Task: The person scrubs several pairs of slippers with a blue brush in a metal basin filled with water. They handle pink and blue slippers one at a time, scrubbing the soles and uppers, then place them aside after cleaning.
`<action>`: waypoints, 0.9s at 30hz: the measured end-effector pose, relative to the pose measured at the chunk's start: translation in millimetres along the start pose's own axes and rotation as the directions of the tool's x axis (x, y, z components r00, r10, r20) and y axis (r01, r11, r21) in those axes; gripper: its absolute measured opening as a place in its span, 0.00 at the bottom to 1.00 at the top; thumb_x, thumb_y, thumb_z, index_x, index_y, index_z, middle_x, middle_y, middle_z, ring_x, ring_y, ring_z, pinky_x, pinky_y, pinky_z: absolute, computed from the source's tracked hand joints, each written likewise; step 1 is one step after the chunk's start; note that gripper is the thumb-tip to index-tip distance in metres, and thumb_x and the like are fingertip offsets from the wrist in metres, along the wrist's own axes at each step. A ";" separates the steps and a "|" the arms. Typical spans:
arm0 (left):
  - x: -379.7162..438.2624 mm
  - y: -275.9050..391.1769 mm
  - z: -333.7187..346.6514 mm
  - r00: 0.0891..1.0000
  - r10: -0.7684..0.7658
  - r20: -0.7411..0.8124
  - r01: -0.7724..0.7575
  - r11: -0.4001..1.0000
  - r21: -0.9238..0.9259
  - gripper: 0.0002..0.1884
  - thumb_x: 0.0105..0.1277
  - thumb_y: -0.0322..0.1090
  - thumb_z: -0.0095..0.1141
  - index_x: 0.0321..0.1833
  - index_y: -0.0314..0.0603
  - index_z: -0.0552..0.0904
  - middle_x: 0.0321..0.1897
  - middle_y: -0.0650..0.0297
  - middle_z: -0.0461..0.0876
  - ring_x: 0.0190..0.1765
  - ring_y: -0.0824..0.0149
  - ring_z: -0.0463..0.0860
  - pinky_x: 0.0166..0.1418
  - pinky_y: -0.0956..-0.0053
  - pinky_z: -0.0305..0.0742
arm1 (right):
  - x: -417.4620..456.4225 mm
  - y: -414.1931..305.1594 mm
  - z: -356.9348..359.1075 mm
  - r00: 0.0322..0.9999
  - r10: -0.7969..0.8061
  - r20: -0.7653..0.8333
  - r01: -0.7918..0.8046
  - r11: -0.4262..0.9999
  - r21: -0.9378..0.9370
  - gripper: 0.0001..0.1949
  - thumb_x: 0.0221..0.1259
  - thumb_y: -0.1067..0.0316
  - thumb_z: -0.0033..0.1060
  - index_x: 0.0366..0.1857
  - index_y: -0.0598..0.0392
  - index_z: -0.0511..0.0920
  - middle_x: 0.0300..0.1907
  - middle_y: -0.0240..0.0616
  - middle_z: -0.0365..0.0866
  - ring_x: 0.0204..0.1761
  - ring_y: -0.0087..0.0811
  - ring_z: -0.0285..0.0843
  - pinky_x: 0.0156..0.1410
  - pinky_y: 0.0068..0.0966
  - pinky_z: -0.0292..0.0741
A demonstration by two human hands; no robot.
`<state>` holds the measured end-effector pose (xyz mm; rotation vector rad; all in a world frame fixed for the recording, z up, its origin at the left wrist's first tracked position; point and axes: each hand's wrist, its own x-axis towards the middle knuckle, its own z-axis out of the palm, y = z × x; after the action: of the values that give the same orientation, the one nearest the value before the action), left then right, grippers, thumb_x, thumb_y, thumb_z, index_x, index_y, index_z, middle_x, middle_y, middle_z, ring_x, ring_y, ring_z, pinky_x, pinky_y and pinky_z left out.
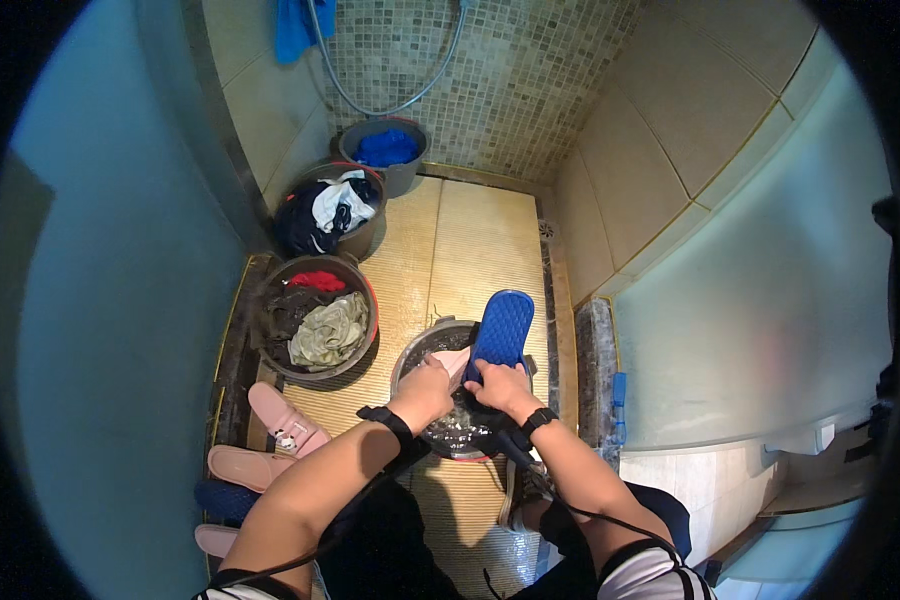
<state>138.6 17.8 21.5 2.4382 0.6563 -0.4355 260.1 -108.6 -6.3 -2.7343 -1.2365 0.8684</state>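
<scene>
Over a grey bucket of water [457, 442], my right hand [499, 386] grips one end of a blue slipper [504, 322], whose textured sole part rises above the rim. My left hand [426, 386] is shut on a pale pink object [454, 361], perhaps a cloth or brush, beside the slipper; its lower part is hidden by my fingers. Both wrists wear black bands. To the left lie a pink slipper with a small figure on its strap [281, 416], another pink slipper [240, 466] and a dark blue slipper [226, 501].
A bucket of soaking clothes [375, 319] stands at the left. Behind it are a bucket of dark and white clothes [367, 240] and one with blue cloth [401, 180]. A shower hose [420, 94] hangs at the mosaic wall. Glass panels flank the ribbed tile floor [487, 240].
</scene>
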 end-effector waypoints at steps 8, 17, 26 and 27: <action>-45.2 18.0 -64.5 0.940 0.196 -0.279 -0.112 0.951 0.288 0.30 0.54 0.33 0.63 0.62 0.28 0.76 0.43 0.48 0.85 0.41 0.52 0.88 0.43 0.60 0.83 | -14.8 -19.3 -40.5 0.991 -0.026 -0.135 0.016 0.997 -0.078 0.19 0.65 0.43 0.59 0.47 0.46 0.85 0.41 0.42 0.89 0.49 0.44 0.84 0.60 0.47 0.62; -121.2 -47.2 -113.1 0.876 0.133 -0.465 0.000 0.962 0.274 0.35 0.52 0.28 0.59 0.69 0.40 0.73 0.40 0.48 0.84 0.40 0.50 0.87 0.42 0.57 0.81 | 10.7 -67.1 -57.0 0.902 -0.172 -0.396 0.187 0.982 0.001 0.14 0.67 0.51 0.58 0.39 0.49 0.84 0.34 0.47 0.87 0.42 0.50 0.84 0.53 0.49 0.66; -281.8 -185.9 -93.6 0.816 -0.106 -0.568 0.365 0.856 0.365 0.38 0.49 0.29 0.64 0.69 0.42 0.70 0.42 0.50 0.82 0.38 0.51 0.86 0.39 0.57 0.77 | 18.5 -290.9 -16.8 0.685 -0.726 -0.061 0.727 0.687 -0.012 0.20 0.65 0.49 0.61 0.50 0.52 0.78 0.46 0.50 0.86 0.53 0.52 0.82 0.57 0.52 0.70; -304.6 -198.9 -81.7 0.805 -0.173 -0.568 0.422 0.840 0.342 0.38 0.49 0.29 0.64 0.69 0.43 0.70 0.41 0.49 0.82 0.38 0.51 0.86 0.39 0.57 0.77 | 13.8 -319.7 -1.3 0.671 -0.741 0.026 0.741 0.671 -0.023 0.19 0.65 0.50 0.62 0.52 0.51 0.78 0.47 0.49 0.86 0.53 0.52 0.82 0.58 0.52 0.68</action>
<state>-207.8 101.3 131.0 2.9370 1.3284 -0.0302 48.2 120.7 63.5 -1.8807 -2.1262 0.7389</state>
